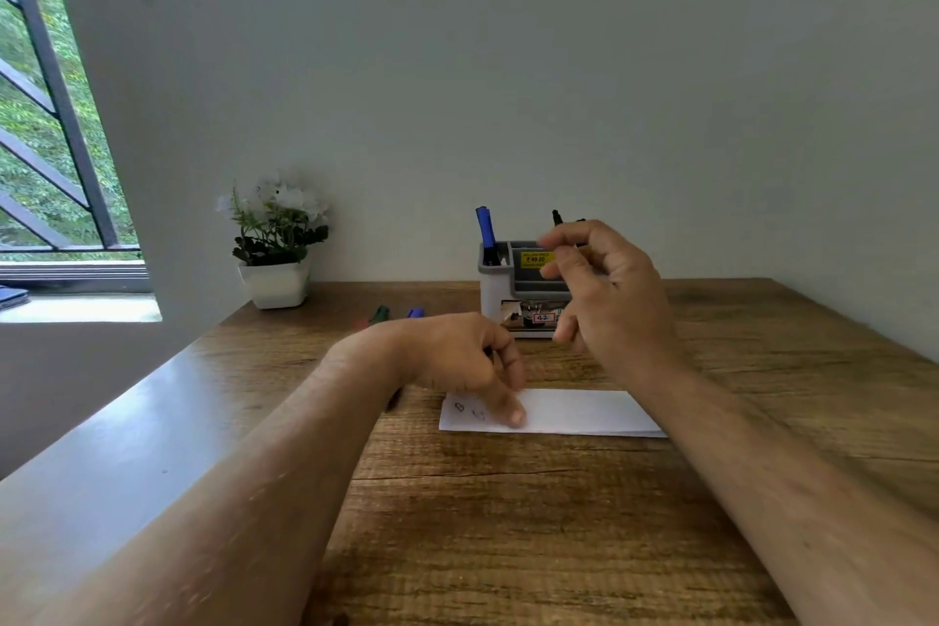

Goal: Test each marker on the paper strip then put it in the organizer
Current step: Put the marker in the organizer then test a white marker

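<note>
A white paper strip [574,412] with small scribbles near its left end lies on the wooden table [508,524]. My left hand [457,361] presses one fingertip on the strip's left part. Its other fingers curl round a dark marker [394,399], whose end shows below the wrist. My right hand [604,290] is raised in front of the grey and white organizer [495,295] and pinches a black marker [557,218], whose top pokes up above the fingers. A blue marker [486,231] stands in the organizer's left compartment.
A green marker [379,315] and a blue marker [415,313] lie on the table behind my left hand, a reddish one beside them. A white pot with a flowering plant [274,285] stands at the back left corner. The wall runs close behind the organizer.
</note>
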{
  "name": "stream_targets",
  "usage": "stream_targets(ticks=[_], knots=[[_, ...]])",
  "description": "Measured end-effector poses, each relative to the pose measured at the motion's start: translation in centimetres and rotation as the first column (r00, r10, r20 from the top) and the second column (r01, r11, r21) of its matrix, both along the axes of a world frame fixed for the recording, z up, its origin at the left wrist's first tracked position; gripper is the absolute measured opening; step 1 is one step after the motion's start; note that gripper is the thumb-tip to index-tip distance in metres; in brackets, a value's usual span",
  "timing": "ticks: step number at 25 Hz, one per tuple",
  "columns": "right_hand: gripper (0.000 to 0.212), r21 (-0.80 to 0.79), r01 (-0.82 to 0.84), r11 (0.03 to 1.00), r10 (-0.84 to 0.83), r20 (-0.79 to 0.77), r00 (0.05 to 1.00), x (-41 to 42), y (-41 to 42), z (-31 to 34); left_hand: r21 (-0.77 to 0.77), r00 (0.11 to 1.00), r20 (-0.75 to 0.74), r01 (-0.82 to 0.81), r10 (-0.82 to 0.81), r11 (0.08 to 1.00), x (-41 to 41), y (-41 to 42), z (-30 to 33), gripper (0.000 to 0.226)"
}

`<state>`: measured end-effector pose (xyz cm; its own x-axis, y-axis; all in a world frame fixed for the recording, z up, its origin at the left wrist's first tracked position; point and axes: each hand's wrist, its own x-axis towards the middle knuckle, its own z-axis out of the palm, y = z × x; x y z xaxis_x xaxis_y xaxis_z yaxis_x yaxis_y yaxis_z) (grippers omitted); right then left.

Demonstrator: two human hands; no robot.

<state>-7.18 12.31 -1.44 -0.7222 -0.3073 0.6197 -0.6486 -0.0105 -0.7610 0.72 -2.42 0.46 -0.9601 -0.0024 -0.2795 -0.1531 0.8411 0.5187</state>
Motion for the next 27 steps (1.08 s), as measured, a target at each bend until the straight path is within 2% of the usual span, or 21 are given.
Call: stream_targets(ticks=[4, 9, 14, 17, 20, 24, 27], knots=[[0.025, 0.021, -0.03, 0.999, 0.029, 0.034, 0.999, 0.0, -0.1, -0.1, -0.025, 1.0, 0.025, 0.0, 0.001, 1.0, -0.4, -0.1, -0.1, 0.029], [0.031, -0.064, -0.104, 0.993, 0.108, 0.071, 0.992, 0.0, 0.1, 0.0, -0.024, 0.999, 0.028, -0.023, 0.023, 0.999, -0.4, -0.2, -0.2, 0.024], [0.006, 0.031, -0.059, 0.998, 0.056, 0.081, 0.995, 0.1, 0.3, -0.1, -0.044, 0.999, 0.046, -0.015, 0.017, 0.999, -0.4, -0.1, -0.1, 0.023], [0.032, 0.055, -0.057, 0.997, 0.048, 0.158, 0.986, 0.1, 0.3, -0.3, -0.049, 0.999, 0.039, -0.015, 0.017, 0.999, -0.4, 0.0, -0.1, 0.024], [0.023, 0.066, -0.08, 0.995, 0.064, 0.22, 0.973, -0.1, 0.6, -0.5, -0.06, 1.0, 0.02, -0.014, 0.015, 0.998, -0.4, 0.0, -0.1, 0.025], [0.018, 0.214, -0.24, 0.947, 0.164, 0.321, 0.933, -0.5, 1.4, -0.9, -0.076, 1.0, -0.005, -0.013, 0.012, 0.997, -0.4, 0.0, -0.1, 0.027], [0.013, 0.226, -0.347, 0.91, 0.249, 0.371, 0.895, -0.6, 1.3, -1.1, -0.076, 1.0, -0.003, -0.006, 0.005, 0.997, -0.3, 0.1, 0.0, 0.023]])
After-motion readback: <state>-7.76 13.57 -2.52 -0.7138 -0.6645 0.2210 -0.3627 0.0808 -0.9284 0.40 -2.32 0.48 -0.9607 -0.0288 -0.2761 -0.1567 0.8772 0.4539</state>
